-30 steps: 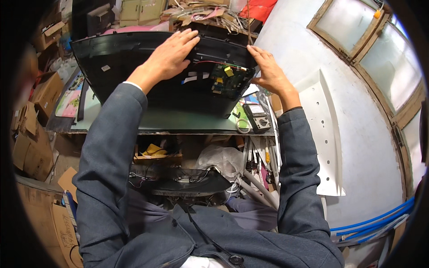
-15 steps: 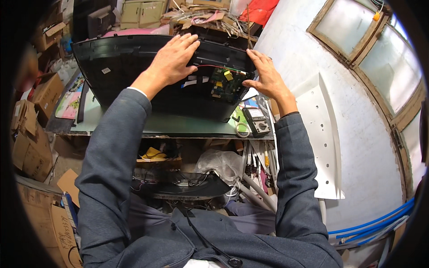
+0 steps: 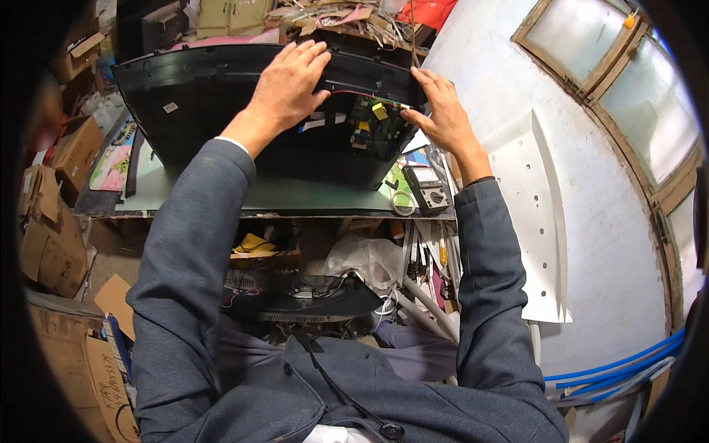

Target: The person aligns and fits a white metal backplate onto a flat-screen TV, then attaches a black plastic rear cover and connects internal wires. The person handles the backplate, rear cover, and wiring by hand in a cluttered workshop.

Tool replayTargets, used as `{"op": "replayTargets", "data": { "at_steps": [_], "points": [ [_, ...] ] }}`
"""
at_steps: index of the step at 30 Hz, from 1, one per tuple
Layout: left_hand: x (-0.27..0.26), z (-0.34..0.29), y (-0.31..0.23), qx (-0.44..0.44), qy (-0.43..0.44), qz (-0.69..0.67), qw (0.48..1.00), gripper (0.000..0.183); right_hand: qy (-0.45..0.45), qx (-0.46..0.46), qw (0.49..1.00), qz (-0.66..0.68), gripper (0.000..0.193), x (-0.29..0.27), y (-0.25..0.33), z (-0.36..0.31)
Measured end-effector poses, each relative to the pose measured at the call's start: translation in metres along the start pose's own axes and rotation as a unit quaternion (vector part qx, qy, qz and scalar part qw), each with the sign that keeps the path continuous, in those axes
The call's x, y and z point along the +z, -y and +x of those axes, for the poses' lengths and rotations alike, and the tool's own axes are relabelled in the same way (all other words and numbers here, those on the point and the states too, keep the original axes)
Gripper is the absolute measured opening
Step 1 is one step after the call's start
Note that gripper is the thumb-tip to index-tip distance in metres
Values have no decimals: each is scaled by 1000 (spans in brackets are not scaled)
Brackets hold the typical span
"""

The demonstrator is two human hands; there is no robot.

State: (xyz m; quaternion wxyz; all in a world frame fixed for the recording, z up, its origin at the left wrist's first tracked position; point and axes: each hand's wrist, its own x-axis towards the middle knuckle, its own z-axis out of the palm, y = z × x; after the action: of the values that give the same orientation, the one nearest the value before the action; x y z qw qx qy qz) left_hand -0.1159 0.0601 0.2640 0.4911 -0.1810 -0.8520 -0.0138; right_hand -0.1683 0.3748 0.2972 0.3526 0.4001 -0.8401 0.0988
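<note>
Black plastic panel (image 3: pixel 207 111), wide and curved, is held tilted on the table (image 3: pixel 295 199), its lower edge resting on the tabletop and its upper edge raised toward the clutter at the back. A green circuit board (image 3: pixel 377 129) is seen fixed to the panel's right part, with a red wire running along above it. The left hand (image 3: pixel 288 81) is laid flat over the panel's upper middle, fingers spread and hooked over the top edge. The right hand (image 3: pixel 443 114) is pressed against the panel's right end, fingers extended along the rim just beside the circuit board (a closed grasp is not shown; both hands are open against the surface). Both forearms are clad in grey sleeves.

Just in front of the panel's right corner, a multimeter (image 3: pixel 430 193) with a dial is lain on the table, and a roll of tape (image 3: pixel 402 203) is placed beside it. A white perforated bracket (image 3: pixel 535 214) is leaned against the white wall at the right. Cardboard boxes (image 3: pixel 55 244) are stacked at the left, and a round black fan guard (image 3: pixel 310 303) is stored under the table.
</note>
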Motion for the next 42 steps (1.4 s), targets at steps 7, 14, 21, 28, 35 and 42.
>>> {"op": "replayTargets", "data": {
  "at_steps": [7,14,21,28,35,42],
  "points": [
    [1,1,1,2,1,2,1000,67,9,-6,1000,-11,83,1,-7,1],
    [4,2,3,15,-22,8,1000,64,16,-14,1000,-18,87,3,-11,0],
    [2,2,2,8,-1,1,1000,65,11,-16,1000,-9,89,4,-12,-1],
    [2,2,2,9,0,-1,1000,66,5,-16,1000,-11,90,6,-11,-3],
    [4,1,0,12,-5,1,1000,66,0,-19,1000,-1,92,7,-12,-5],
    [6,4,8,20,-23,11,999,64,-12,-16,1000,-14,95,13,-12,2]
  ]
}}
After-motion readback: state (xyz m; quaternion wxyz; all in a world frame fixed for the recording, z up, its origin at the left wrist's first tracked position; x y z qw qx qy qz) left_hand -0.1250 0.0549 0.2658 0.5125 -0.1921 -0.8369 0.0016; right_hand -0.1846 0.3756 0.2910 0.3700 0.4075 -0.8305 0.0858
